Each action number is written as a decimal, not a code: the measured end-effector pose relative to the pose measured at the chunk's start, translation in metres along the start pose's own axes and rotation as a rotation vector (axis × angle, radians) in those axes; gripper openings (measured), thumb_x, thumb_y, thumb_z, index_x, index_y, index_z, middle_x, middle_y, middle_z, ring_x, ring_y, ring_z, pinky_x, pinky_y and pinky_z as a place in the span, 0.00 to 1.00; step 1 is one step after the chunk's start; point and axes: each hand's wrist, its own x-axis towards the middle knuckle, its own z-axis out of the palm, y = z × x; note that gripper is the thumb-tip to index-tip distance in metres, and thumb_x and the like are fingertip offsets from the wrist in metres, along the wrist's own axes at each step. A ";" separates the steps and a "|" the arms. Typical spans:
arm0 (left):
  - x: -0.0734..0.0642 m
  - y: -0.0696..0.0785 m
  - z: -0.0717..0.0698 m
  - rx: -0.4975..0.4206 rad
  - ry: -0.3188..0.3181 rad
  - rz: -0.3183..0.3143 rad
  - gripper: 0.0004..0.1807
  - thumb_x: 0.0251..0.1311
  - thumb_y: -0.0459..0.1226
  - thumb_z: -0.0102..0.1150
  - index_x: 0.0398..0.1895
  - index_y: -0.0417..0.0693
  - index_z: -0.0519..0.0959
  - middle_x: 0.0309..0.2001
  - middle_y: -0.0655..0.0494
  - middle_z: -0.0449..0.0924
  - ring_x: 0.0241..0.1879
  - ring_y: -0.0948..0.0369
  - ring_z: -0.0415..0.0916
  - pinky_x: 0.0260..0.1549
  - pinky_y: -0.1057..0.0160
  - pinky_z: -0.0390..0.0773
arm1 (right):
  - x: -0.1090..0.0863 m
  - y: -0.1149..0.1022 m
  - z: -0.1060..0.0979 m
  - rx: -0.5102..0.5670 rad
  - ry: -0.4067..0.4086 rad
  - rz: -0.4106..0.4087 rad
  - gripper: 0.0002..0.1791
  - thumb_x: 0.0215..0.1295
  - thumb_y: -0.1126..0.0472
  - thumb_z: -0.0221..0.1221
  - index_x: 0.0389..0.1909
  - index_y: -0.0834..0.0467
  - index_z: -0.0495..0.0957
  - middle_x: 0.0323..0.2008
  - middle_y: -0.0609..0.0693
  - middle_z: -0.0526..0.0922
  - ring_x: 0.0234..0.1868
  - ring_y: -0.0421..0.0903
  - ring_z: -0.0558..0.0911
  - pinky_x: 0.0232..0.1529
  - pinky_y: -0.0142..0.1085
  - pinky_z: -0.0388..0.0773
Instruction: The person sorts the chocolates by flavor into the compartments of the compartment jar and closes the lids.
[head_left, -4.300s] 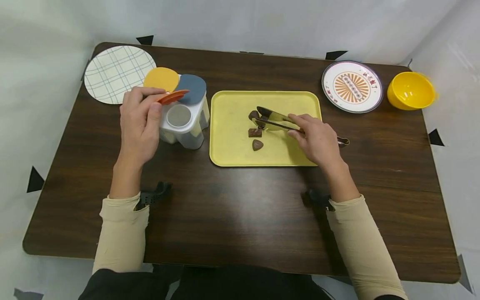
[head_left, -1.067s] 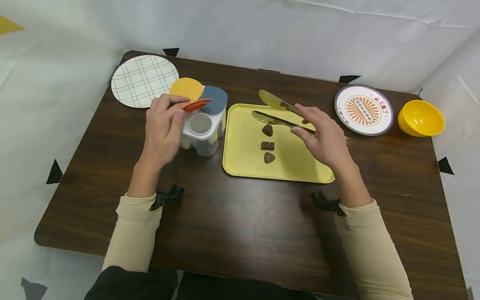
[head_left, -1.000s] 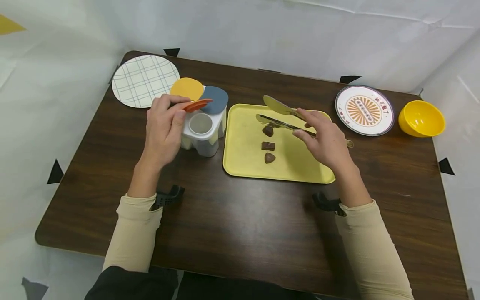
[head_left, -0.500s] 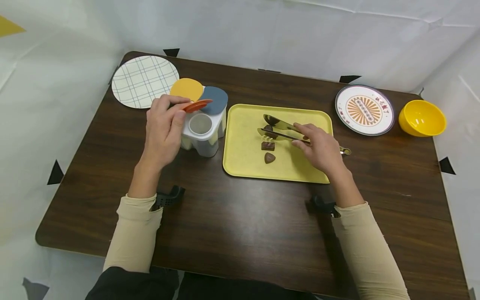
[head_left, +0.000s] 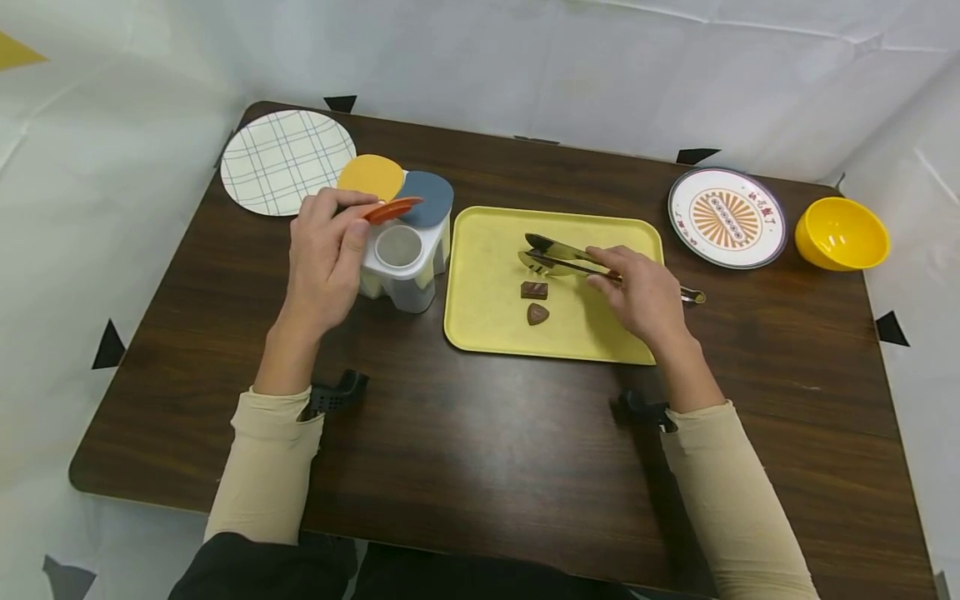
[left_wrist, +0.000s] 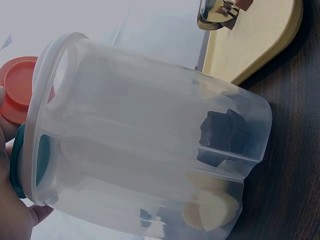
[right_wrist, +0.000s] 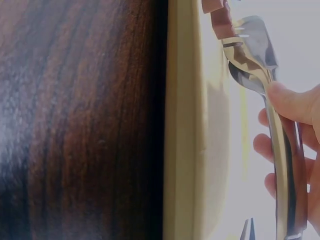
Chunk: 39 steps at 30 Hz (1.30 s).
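With my left hand point(head_left: 322, 254) I hold the orange lid point(head_left: 392, 210) tilted up over the uncovered round opening point(head_left: 399, 247) of a clear container point(head_left: 412, 292). In the left wrist view, dark chunks point(left_wrist: 225, 135) lie in one of its compartments and pale pieces point(left_wrist: 215, 207) in another. My right hand point(head_left: 641, 293) grips gold tongs point(head_left: 562, 249), their ends low over the yellow tray point(head_left: 480, 325) and close together around a chocolate that they mostly hide. Nearer me on the tray are a rectangular chocolate point(head_left: 534, 290) and a rounded triangular one point(head_left: 537, 314).
Behind the container lies a checked plate point(head_left: 288, 162); its yellow lid point(head_left: 371, 177) and blue lid point(head_left: 427, 198) are down. At the back right are a white patterned plate point(head_left: 726, 218) and a yellow bowl point(head_left: 842, 233). Everything stands on a dark wooden table point(head_left: 465, 442).
The tongs have come down from above the tray and drawn together on the farthest chocolate. One chocolate fewer lies on the tray than 4.3 seconds ago. The left hand still holds the orange lid up.
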 end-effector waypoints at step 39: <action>-0.001 0.001 -0.002 0.001 -0.012 0.000 0.27 0.73 0.49 0.41 0.47 0.39 0.85 0.50 0.46 0.78 0.42 0.48 0.67 0.43 0.53 0.59 | 0.034 -0.048 0.009 -0.096 -0.089 -0.010 0.28 0.65 0.54 0.64 0.66 0.53 0.74 0.57 0.54 0.79 0.52 0.58 0.79 0.41 0.56 0.74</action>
